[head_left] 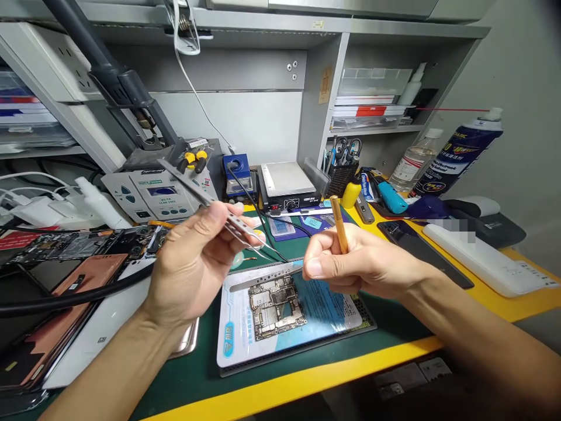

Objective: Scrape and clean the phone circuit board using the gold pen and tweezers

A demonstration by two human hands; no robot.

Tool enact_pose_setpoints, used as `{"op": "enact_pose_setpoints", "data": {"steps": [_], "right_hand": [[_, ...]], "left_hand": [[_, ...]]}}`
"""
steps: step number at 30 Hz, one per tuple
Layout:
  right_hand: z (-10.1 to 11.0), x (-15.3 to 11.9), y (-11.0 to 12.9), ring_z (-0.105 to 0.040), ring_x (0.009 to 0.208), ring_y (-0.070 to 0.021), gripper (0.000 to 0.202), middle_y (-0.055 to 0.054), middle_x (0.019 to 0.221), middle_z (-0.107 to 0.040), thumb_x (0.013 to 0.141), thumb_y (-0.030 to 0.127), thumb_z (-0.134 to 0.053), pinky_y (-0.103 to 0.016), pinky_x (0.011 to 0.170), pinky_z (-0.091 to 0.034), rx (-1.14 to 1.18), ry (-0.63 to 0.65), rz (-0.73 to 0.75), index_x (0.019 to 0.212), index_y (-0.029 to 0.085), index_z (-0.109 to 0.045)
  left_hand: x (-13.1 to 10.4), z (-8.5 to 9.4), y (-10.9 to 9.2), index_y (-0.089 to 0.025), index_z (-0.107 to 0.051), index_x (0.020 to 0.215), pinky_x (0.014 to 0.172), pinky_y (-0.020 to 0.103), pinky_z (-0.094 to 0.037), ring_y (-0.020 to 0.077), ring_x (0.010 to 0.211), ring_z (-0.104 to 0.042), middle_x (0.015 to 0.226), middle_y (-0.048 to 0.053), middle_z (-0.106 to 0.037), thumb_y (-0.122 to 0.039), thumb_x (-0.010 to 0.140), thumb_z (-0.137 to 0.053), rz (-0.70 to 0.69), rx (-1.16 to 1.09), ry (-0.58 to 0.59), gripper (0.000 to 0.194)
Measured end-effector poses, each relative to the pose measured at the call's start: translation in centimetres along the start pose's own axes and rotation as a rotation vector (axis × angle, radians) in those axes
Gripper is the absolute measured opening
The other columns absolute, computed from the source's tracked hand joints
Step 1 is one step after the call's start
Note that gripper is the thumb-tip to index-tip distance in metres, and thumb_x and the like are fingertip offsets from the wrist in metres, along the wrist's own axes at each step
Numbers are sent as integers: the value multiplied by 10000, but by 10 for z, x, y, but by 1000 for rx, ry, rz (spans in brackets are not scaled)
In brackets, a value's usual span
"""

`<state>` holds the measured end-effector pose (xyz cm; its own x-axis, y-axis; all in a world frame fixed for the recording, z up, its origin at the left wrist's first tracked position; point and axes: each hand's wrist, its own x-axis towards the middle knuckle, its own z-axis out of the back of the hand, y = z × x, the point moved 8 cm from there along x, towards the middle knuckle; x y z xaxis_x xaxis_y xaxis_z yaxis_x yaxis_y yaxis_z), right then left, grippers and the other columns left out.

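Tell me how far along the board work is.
Done: the bare circuit board lies on the blue-and-white mat, and an opened phone sits at left. In hand: the left hand holds tweezers, the right hand a gold-handled tool, both above the board. Left: neither tool touches the board yet.

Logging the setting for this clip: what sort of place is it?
Most likely a phone or electronics repair bench: a bare circuit board on a work mat, a soldering station behind it, and opened phones at the left.
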<state>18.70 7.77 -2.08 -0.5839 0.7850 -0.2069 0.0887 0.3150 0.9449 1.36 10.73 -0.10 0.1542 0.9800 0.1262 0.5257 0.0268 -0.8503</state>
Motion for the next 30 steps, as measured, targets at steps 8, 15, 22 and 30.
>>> {"op": "enact_pose_setpoints", "data": {"steps": [8, 15, 22, 30], "right_hand": [[-4, 2, 0, -303, 437, -38, 278, 105, 505, -424, 752, 247, -953, -185, 404, -216, -46, -9, 27, 753, 130, -700], [-3, 4, -2, -279, 447, -33, 338, 110, 515, -417, 708, 248, -977, -203, 411, -183, -66, -49, 43, 661, 145, -659], [-10, 0, 6, -405, 581, -69, 161, 53, 661, -560, 893, 296, -853, -227, 524, -309, -376, -13, 118, 894, 141, -807], [-16, 0, 0, -298, 533, -46, 256, 130, 572, -377, 857, 205, -902, -211, 508, -264, -183, 75, 131, 1092, 195, -800]], "left_hand": [[-1, 4, -5, -183, -834, 819, 719, 219, -670, 156, 670, -789, 761, 22, -822, -358, 805, -896, -19, 5, 14, 186], [-3, -4, 2, -183, -841, 834, 720, 216, -670, 152, 669, -786, 797, 16, -813, -398, 790, -909, 17, 18, 91, 230], [-7, -7, 3, -200, -848, 868, 725, 224, -670, 178, 716, -797, 786, 38, -813, -420, 811, -888, 18, 46, 136, 231], [-8, -5, 7, -227, -851, 900, 785, 235, -672, 167, 769, -790, 821, 32, -814, -447, 859, -840, 12, 81, 146, 224]]}}
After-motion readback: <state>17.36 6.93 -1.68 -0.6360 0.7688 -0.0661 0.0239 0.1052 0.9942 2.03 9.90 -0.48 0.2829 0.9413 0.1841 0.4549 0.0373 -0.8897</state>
